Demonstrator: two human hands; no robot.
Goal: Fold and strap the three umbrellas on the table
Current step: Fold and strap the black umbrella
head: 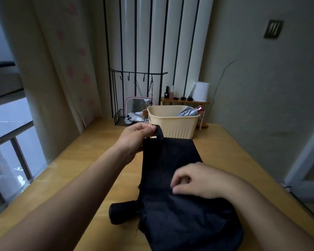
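A black umbrella [170, 156] lies lengthwise on the wooden table [91, 151], its loose canopy spread wide and its black handle [121, 211] sticking out at the near left. My left hand [134, 136] pinches the umbrella's black strap [158, 130] at the far end and holds it up. On the canopy's middle rests my right hand [194, 180], fingers curled and pressing the fabric down. A silver folded umbrella [188, 111] with a pink metallic handle [200, 109] lies in the cream basket [172, 125] behind.
A black wire basket [123, 118] with small items, a pink-framed mirror [136, 105] and a wooden shelf [185, 101] with bottles and a white container stand at the back. The wall runs along the right, a window and curtain along the left.
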